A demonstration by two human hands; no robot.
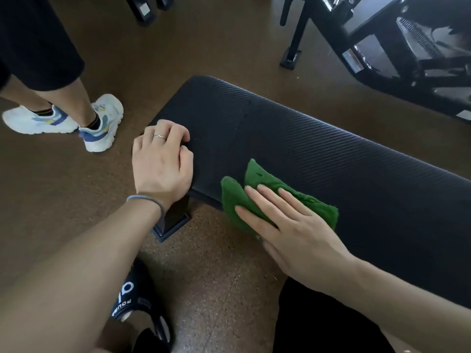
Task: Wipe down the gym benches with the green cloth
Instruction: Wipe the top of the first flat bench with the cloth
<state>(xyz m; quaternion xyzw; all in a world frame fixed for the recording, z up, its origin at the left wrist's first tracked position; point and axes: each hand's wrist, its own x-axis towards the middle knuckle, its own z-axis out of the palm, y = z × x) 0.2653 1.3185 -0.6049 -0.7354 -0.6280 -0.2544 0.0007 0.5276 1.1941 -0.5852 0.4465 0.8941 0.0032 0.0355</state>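
Room: I look down on a brown speckled gym floor (76, 200); a black machine frame (382, 47) stands beyond the bench, well apart from my hands.
Bench: the black ribbed bench pad (331, 161) runs from upper left to lower right, and its leg (175, 217) meets the floor just under my left wrist.
Bystander: another person's legs in white trainers (102, 123) stand on the floor to the left of the bench end.
Step in hand: I judge I am mid-wipe on the near edge of the pad, close to its left end.
Right hand: my right hand (288, 225) lies flat, fingers straight, pressing the green cloth (267, 184) onto the pad.
Left hand: my left hand (163, 159) curls its fingers over the bench's end corner, steadying it.
Cloth: crumpled, partly draped over the pad's near edge.
Next move: I reckon the long stretch to the right needs sweeping strokes with even pressure.
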